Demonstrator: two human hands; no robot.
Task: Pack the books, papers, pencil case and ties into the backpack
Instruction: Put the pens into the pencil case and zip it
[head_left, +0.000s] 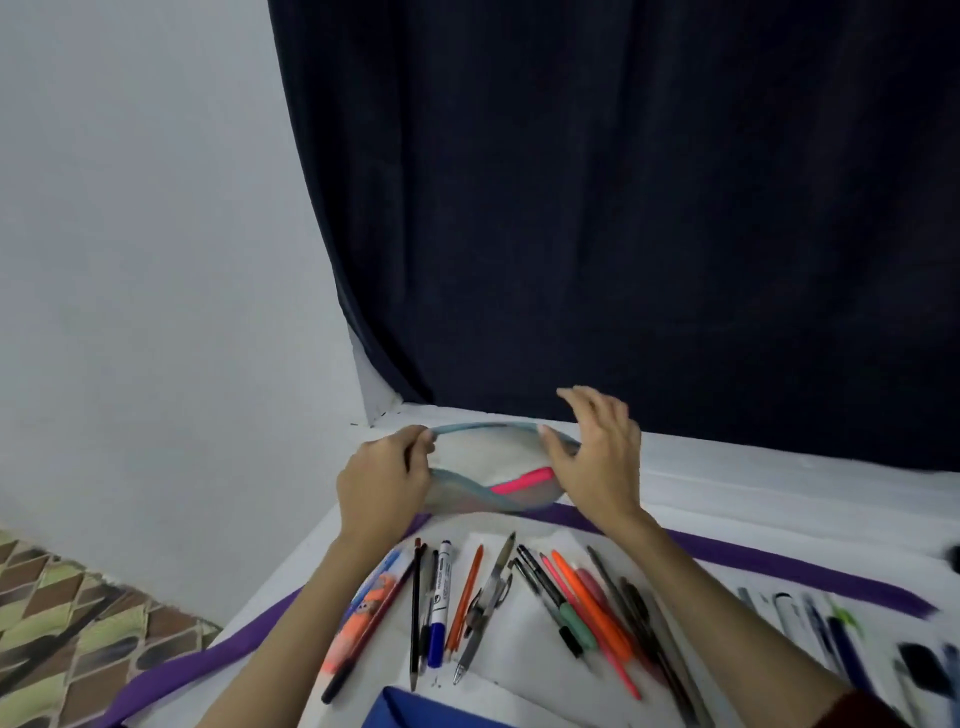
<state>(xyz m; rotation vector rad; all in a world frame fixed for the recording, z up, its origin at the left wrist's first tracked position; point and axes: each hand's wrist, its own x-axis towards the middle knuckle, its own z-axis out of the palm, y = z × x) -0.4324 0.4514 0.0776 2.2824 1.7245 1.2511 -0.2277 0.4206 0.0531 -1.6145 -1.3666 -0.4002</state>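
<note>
A pale blue-edged pencil case lies at the far side of the white table, its mouth spread wide, with a pink marker inside. My left hand pinches its left end. My right hand holds the right end of the rim, fingers partly lifted. Several pens, pencils and markers lie in a row on the table in front of the case. A blue book or folder corner shows at the bottom edge. No backpack or ties are in view.
A purple band runs across the white table. More pens, blurred, lie at the right. A dark curtain hangs behind the table, a grey wall at the left. Patterned floor shows at lower left.
</note>
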